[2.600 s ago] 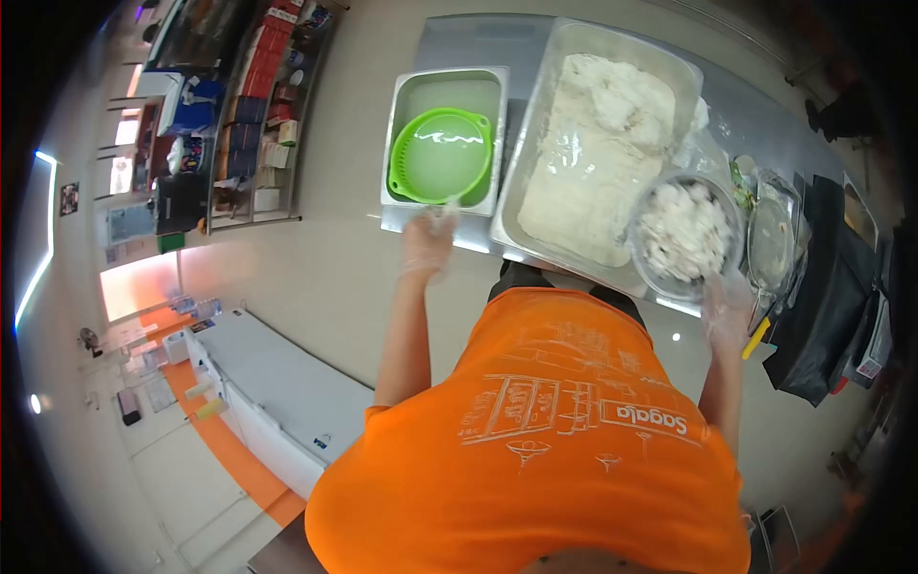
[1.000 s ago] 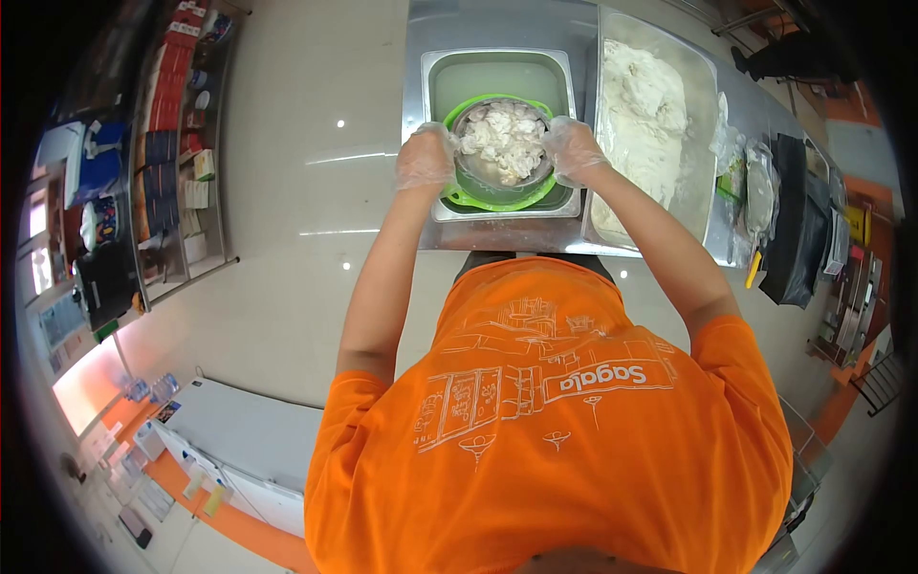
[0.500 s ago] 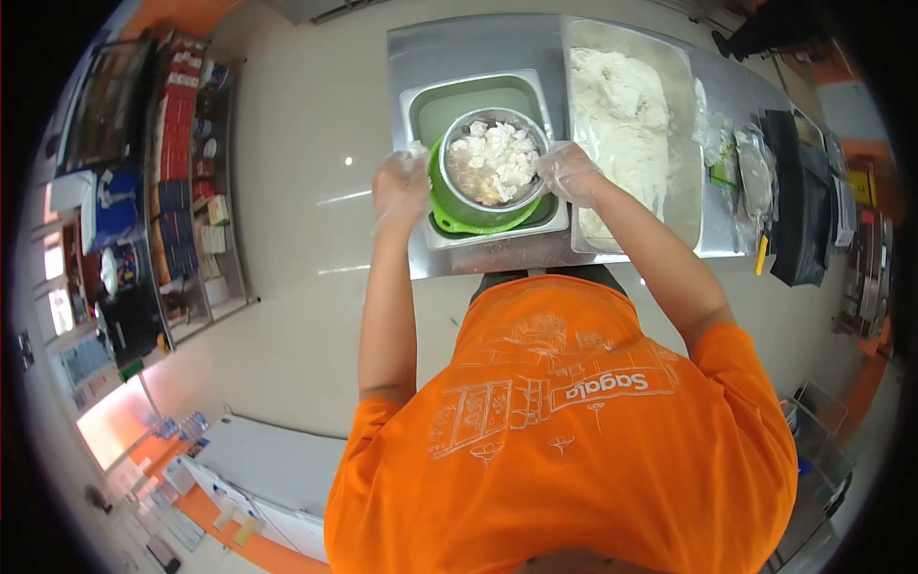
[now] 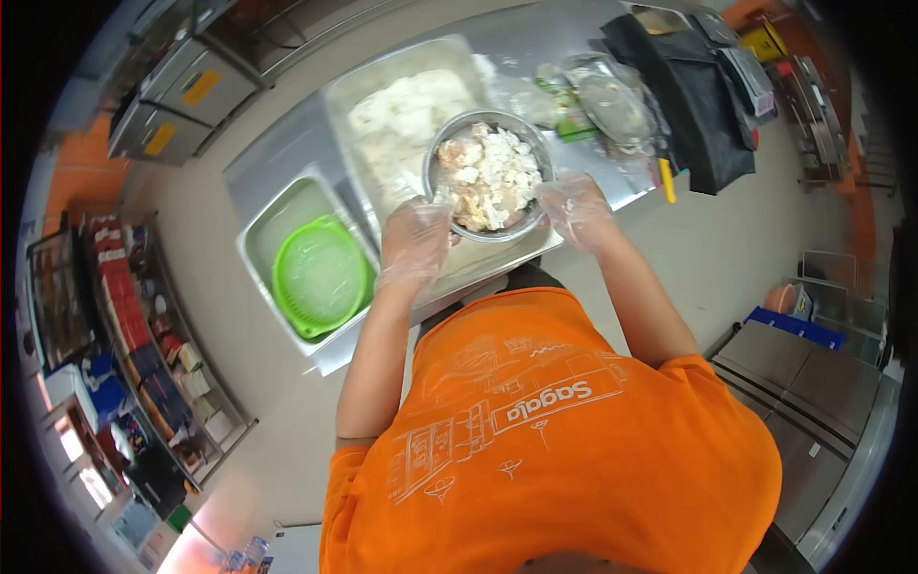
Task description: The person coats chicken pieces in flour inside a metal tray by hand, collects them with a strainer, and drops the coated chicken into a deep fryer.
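From here I lose some fingertips of the clear-gloved left hand (image 4: 414, 239) at the round silver metal bowl (image 4: 488, 114), which also hides part of the large rectangular metal tray (image 4: 335, 105) of white flour. I find the print on the red boxes (image 4: 117, 287) too small to read.

Metal table (image 4: 263, 158): open strip at the far left corner, beyond the small pan (image 4: 251, 266). Small pan to large tray (image 4: 339, 105): scant gap, bounded by raised rims. Large tray: far end reachable from above; part of the near end screened by a steel bowl (image 4: 544, 153), flanked by the left hand (image 4: 416, 239) and right hand (image 4: 579, 210). Right side: passage obstructed by plastic bags (image 4: 612, 100) and a black bag (image 4: 684, 100); yellow handle (image 4: 666, 182) at the near edge.
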`<state>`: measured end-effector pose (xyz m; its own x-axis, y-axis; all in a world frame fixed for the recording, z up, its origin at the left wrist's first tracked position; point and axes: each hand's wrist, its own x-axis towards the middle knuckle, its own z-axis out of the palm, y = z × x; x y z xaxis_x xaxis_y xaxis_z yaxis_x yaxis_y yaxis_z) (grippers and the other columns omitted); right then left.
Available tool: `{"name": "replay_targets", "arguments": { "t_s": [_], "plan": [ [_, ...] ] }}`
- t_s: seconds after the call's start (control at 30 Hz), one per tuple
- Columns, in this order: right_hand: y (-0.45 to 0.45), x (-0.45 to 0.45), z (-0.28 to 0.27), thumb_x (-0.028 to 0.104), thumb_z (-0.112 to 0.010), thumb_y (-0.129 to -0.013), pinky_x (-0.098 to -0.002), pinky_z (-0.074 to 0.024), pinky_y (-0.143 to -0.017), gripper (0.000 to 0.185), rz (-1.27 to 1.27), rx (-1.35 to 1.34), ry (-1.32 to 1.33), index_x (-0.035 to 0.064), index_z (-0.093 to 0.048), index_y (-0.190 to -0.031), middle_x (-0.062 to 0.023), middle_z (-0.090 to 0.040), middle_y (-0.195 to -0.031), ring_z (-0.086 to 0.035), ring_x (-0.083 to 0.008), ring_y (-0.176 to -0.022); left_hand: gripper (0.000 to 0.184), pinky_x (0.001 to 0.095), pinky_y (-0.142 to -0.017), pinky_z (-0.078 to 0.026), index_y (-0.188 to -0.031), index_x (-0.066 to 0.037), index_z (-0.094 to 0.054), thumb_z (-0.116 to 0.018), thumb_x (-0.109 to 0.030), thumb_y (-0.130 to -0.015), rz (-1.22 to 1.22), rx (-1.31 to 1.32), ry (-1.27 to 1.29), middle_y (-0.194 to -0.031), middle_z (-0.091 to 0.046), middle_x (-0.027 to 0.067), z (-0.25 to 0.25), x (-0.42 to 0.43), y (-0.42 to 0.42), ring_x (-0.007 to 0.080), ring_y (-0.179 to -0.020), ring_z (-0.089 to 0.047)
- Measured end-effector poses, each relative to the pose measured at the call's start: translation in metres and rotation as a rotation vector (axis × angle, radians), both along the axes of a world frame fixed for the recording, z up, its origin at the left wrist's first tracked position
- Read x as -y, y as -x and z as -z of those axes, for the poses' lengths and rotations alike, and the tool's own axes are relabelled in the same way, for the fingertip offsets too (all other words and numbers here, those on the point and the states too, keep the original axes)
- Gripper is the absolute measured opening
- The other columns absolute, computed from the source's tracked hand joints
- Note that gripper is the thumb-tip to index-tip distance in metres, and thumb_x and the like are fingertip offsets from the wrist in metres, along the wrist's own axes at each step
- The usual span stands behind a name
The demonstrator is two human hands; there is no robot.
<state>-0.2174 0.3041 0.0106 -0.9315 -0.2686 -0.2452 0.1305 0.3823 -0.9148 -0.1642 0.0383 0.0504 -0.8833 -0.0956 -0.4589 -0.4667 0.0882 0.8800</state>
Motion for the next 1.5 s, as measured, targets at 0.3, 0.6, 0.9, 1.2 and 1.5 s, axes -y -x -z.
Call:
{"name": "replay_targets", "arguments": {
  "t_s": [0.3, 0.6, 0.9, 1.2, 1.5],
  "plan": [
    [0.075, -0.214, -0.041, 0.033, -0.066, -0.083, -0.0390, -0.0505, -0.078, 0.032, -0.203, -0.216, -0.758, 0.0060, -0.064, -0.100, -0.0136, -0.063, -0.087, -0.062, -0.0307, -0.085, 0.024, 0.0365, -0.069, -0.054, -0.096, 0.006, -0.061, -0.059, -0.016, -0.087, -0.046, 0.111, 0.109, -0.090, -0.067, 0.0177, 0.088, -0.246, 0.077, 0.0254, -0.077, -0.065],
    [0.127, -0.171, 0.102, 0.029, -0.062, -0.082, -0.0421, -0.0441, -0.099, 0.070, -0.811, -0.480, -0.853, 0.0063, -0.037, -0.143, -0.0285, -0.049, -0.133, -0.052, -0.0395, -0.120, 0.027, 0.0461, -0.079, -0.050, -0.084, 0.005, -0.064, -0.059, -0.021, -0.080, -0.144, 0.033, 0.458, -0.086, -0.067, 0.0273, 0.183, -0.294, 0.075, 0.0407, -0.084, -0.066],
    [0.143, -0.130, 0.150, 0.014, -0.069, -0.069, -0.0420, -0.0506, -0.087, 0.047, -0.929, -0.186, -1.081, 0.0013, -0.061, -0.113, -0.0238, -0.063, -0.112, -0.063, -0.0326, -0.104, 0.032, 0.0440, -0.081, -0.051, -0.106, 0.004, -0.062, -0.058, -0.019, -0.084, -0.370, 0.168, 0.327, -0.101, -0.066, 0.0280, 0.204, -0.298, 0.055, 0.0413, -0.087, -0.067],
    [0.161, -0.152, 0.139, 0.022, -0.073, -0.067, -0.0454, -0.0506, -0.083, 0.031, -1.073, -0.623, -0.670, -0.0005, -0.070, -0.088, -0.0251, -0.065, -0.093, -0.065, -0.0397, -0.087, 0.041, 0.0375, -0.075, -0.057, -0.133, -0.001, -0.040, -0.044, -0.023, -0.098, -0.368, -0.027, 0.103, -0.131, -0.044, 0.0228, 0.298, -0.319, 0.021, 0.0340, -0.104, -0.060],
    [0.110, -0.090, 0.138, 0.025, -0.070, -0.070, -0.0426, -0.0538, -0.080, 0.029, -0.909, -0.363, -1.182, 0.0048, -0.072, -0.091, -0.0190, -0.068, -0.099, -0.066, -0.0373, -0.094, 0.035, 0.0339, -0.058, -0.061, -0.122, 0.001, -0.042, -0.047, -0.019, -0.094, -0.600, 0.188, -0.459, -0.107, -0.053, 0.0163, 0.219, -0.296, 0.046, 0.0255, -0.086, -0.065]
  ]
}}
